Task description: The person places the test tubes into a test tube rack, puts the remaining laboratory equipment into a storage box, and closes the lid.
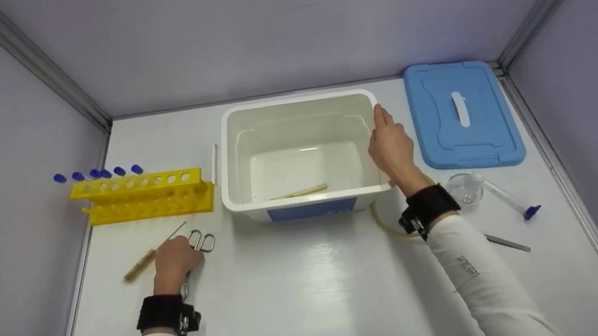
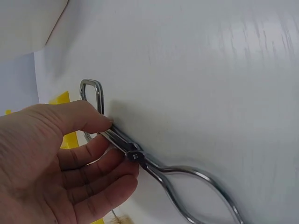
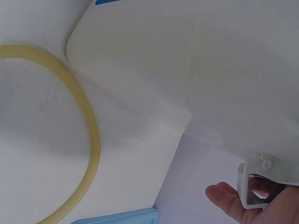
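In the head view my left hand (image 1: 176, 261) is low over the table at the left, beside a test tube brush (image 1: 140, 266). It holds metal crucible tongs (image 1: 206, 242); in the left wrist view the thumb and fingers pinch their shanks near the pivot (image 2: 135, 155), and the curved jaws point away. My right hand (image 1: 392, 148) grips the right side of a white plastic storage box (image 1: 296, 101). The right wrist view shows its fingers curled round the box's white side handle (image 3: 244, 184). A slim wooden piece (image 1: 305, 191) lies inside the box.
Left of the box stands a yellow test tube rack (image 1: 150, 210) with several blue-ended tubes (image 1: 119, 170) behind it. To the right are a blue lid (image 1: 444, 141), a glass flask (image 1: 464, 190), a blue-based cylinder (image 1: 508, 196), tweezers (image 1: 508, 243) and yellowish tubing (image 3: 93, 140).
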### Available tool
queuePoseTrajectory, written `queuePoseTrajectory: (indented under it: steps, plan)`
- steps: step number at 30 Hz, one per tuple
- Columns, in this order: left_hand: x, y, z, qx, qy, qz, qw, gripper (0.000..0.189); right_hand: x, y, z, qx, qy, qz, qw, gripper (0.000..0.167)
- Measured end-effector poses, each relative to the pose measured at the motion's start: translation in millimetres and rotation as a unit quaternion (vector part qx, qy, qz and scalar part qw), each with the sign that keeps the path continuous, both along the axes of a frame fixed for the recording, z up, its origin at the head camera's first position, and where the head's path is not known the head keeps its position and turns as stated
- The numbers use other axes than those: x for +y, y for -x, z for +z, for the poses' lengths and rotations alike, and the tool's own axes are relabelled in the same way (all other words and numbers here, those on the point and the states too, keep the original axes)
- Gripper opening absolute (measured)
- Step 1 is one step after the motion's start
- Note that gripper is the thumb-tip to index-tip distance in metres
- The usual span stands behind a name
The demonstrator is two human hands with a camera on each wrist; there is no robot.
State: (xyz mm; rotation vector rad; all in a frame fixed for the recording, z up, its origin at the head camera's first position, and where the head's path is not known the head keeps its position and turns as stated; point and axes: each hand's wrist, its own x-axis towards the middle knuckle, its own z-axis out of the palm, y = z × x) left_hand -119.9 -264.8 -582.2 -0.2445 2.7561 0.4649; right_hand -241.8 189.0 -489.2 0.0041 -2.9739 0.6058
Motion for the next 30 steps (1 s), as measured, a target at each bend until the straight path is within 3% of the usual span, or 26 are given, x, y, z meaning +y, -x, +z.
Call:
queuePoseTrajectory:
  steps: [14,30]
  plan:
    - [6.8,1.5,-6.2,0.017,-0.036,0.046,0.9982,0.024,-1.2,-0.2,1.1,0.002,0.003,-0.002,1.0000,0.057]
    - [6.9,1.5,-8.5,0.037,-0.079,0.062,0.9943,0.025,0.4,0.2,0.2,-0.004,-0.006,-0.006,1.0000,0.056]
